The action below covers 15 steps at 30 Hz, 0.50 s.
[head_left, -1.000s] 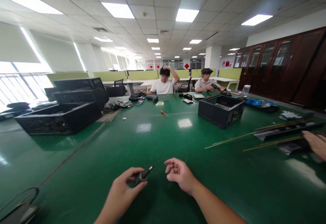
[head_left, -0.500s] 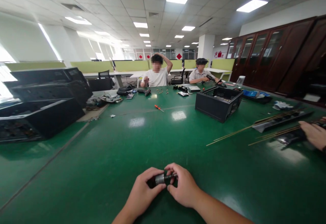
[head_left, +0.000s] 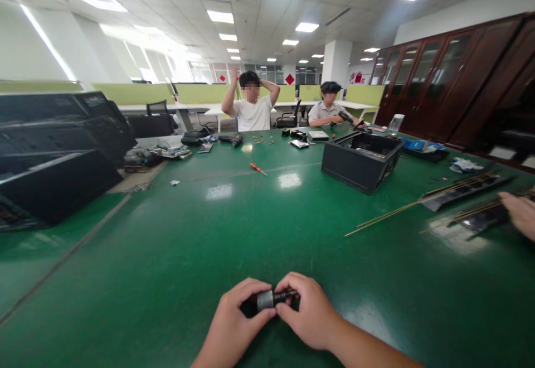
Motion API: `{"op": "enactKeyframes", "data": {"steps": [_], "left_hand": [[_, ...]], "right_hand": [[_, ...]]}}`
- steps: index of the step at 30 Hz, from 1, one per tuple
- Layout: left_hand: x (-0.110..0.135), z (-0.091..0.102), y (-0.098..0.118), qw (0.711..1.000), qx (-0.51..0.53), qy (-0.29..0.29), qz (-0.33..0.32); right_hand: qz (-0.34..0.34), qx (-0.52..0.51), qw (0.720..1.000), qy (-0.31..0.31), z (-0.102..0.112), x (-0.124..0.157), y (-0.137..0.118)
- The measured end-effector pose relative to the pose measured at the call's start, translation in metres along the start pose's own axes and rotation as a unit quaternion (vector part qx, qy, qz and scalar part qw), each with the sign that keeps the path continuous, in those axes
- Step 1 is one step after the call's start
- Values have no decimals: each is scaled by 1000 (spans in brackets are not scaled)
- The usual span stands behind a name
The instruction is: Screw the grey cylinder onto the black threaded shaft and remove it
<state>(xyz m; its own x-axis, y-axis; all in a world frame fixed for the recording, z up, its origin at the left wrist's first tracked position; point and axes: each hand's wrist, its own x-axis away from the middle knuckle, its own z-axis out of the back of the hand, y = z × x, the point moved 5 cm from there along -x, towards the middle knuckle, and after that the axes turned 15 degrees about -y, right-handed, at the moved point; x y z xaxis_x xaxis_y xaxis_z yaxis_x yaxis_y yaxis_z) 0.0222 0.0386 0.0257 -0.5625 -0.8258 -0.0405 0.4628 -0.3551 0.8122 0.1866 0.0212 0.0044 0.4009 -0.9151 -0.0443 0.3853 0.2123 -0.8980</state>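
Your left hand (head_left: 236,318) had its thumb and fingers clamped around the smooth, silvery barrel of a small cylindrical part (head_left: 264,300), whose darker end lay in the shade of your palm. Your right hand (head_left: 311,312) pinched the slim, dark, ribbed stem that stuck out from the barrel, its thumb and bent fingers closed on the far end. The part lay nearly level between your two hands, low in front of you and over the near stretch of the glossy green tabletop (head_left: 251,234); you could not tell whether it touched that surface.

Farther out, a screwdriver (head_left: 256,168) with an orange handle and a thin metal shank lay flat at a slant. To its right sat a boxy black computer case (head_left: 346,168), open at the top, with perforated metal inside. Thin, straight, brass-coloured rods (head_left: 384,219) ran toward the right edge, where a co-worker's hand (head_left: 520,214) rested near dark, blurred pieces. Crumpled whitish plastic (head_left: 466,165) lay beyond them. On your left stood bulky, flat-sided black housings (head_left: 62,189), and a small white scrap (head_left: 174,183) lay between them and the screwdriver.
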Motion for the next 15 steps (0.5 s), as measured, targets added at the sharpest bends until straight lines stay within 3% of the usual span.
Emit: {"op": "enactKeyframes", "data": {"steps": [15], "left_hand": [[2,-1,-3,1000,-17,11,-6]], "right_hand": [[-12,-15,1000,5,1,-3,4]]}}
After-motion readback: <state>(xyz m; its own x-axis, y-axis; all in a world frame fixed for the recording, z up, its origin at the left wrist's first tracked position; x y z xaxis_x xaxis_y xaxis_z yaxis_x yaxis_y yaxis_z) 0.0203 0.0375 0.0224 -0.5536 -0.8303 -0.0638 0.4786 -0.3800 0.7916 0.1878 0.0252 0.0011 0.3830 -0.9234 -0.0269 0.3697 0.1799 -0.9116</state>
